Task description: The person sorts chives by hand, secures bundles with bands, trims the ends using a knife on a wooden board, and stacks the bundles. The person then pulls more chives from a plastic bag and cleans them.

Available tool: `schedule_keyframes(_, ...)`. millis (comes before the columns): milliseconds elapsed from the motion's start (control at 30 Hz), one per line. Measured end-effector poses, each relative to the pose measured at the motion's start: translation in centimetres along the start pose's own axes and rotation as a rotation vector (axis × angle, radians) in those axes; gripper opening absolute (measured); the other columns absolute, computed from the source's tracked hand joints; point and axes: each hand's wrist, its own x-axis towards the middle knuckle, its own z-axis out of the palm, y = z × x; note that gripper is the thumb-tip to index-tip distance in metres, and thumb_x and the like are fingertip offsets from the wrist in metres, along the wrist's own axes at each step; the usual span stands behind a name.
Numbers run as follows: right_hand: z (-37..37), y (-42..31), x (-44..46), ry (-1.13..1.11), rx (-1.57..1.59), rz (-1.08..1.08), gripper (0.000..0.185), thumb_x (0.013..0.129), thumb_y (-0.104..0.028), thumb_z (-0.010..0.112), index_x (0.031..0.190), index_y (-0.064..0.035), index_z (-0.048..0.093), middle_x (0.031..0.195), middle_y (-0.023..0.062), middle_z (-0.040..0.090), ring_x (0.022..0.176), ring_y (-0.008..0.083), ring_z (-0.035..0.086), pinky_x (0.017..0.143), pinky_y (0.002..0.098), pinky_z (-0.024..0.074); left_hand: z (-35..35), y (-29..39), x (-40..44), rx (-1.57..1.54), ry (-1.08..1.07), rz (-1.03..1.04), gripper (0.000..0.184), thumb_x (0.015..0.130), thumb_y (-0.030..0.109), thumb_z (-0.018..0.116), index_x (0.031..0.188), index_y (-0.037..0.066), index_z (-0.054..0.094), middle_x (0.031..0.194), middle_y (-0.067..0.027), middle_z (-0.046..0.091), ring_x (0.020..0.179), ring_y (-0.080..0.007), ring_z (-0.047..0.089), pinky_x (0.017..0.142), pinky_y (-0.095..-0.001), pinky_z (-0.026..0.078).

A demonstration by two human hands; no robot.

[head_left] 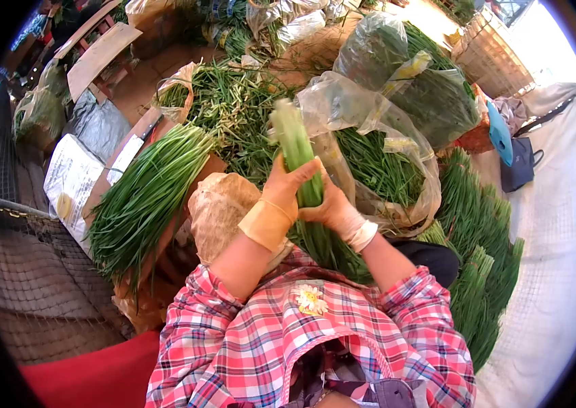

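In front of my chest, a bunch of chives [310,192] stands on a slant, pale stem ends up and dark leaves hanging toward my lap. My left hand [281,185] wraps around its left side, and my right hand [336,209] grips it from the right. The top of the bunch is smeared by motion. To the left, a larger pile of chives [148,187] lies on a board. Beyond my hands spreads a heap of loose trimmings [237,112]. An open clear plastic bag [431,187] holding green leaves sits just right of my right hand.
A knife [150,129] lies by the chive pile on the left. More bunches of chives [485,238] lie along a white sheet [553,272] at right. A filled plastic bag [437,102] and a woven basket [492,54] stand at the back right.
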Motion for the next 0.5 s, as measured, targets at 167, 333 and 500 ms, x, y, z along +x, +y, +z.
schedule_keyframes(167, -5.8, 0.1, -1.7, -0.343, 0.590, 0.289, 0.075, 0.067, -0.024, 0.078, 0.130, -0.0049, 0.042, 0.098, 0.0099, 0.062, 0.078, 0.0129, 0.058, 0.070, 0.0267, 0.0516, -0.6, 1.8, 1.4, 0.053, -0.088, -0.097, 0.076, 0.078, 0.047, 0.069, 0.132, 0.004, 0.037, 0.110, -0.0092, 0.057, 0.102, -0.0238, 0.055, 0.078, -0.0375, 0.050)
schedule_keyframes(333, -7.2, 0.1, -3.2, -0.412, 0.855, 0.323, 0.090, 0.067, -0.019, 0.076, 0.140, 0.0007, 0.026, 0.094, 0.0139, 0.061, 0.067, 0.0112, 0.059, 0.054, 0.0244, 0.0555, 1.5, 2.8, 1.9, 0.494, -0.024, -0.041, 0.081, 0.078, 0.034, 0.073, 0.138, 0.001, 0.029, 0.106, -0.0146, 0.059, 0.058, -0.0188, 0.061, 0.042, -0.0287, 0.048)
schedule_keyframes(500, -7.0, 0.6, -4.7, -0.386, 0.926, 0.363, 0.089, 0.068, -0.018, 0.076, 0.140, -0.0002, 0.027, 0.089, 0.0103, 0.060, 0.064, 0.0101, 0.058, 0.052, 0.0249, 0.0538, 2.9, 2.2, 1.4, 0.884, 0.011, 0.068, 0.073, 0.081, 0.025, 0.068, 0.138, 0.002, 0.030, 0.095, -0.0166, 0.062, 0.046, -0.0173, 0.057, 0.042, -0.0304, 0.045)
